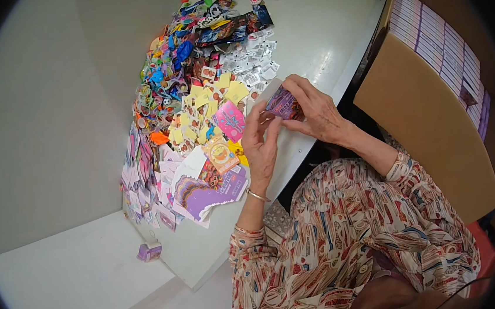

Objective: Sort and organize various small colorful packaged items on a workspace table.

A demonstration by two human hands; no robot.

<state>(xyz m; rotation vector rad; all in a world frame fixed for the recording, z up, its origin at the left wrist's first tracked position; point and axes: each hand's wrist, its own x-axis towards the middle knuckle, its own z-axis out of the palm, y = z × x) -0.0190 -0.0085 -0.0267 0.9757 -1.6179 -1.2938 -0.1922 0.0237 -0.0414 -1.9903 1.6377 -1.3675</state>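
Near the table's front edge, a small purple printed packet (pixel 282 104) is held up between my two hands. My left hand (pixel 260 147) grips its left side, with thumb and fingers curved round it. My right hand (pixel 319 112) closes on its right side, the thumb at the lower edge and the fingers over the top. A greyish flap (pixel 269 89) shows behind the packet; I cannot tell whether it belongs to it. Beside my left hand lie a pink card with a star (pixel 230 121), an orange-framed card (pixel 220 154) and a torn purple sheet (pixel 204 198).
A heap of small colourful toys (pixel 161 79) runs along the wall, with yellow slips (pixel 235 91), white labelled sachets (pixel 251 57) and dark foil packs (pixel 230 29). On the right, an open cardboard box (pixel 427 121) holds rows of purple-and-white boxes (pixel 444 43). A small purple carton (pixel 149 252) sits at lower left.
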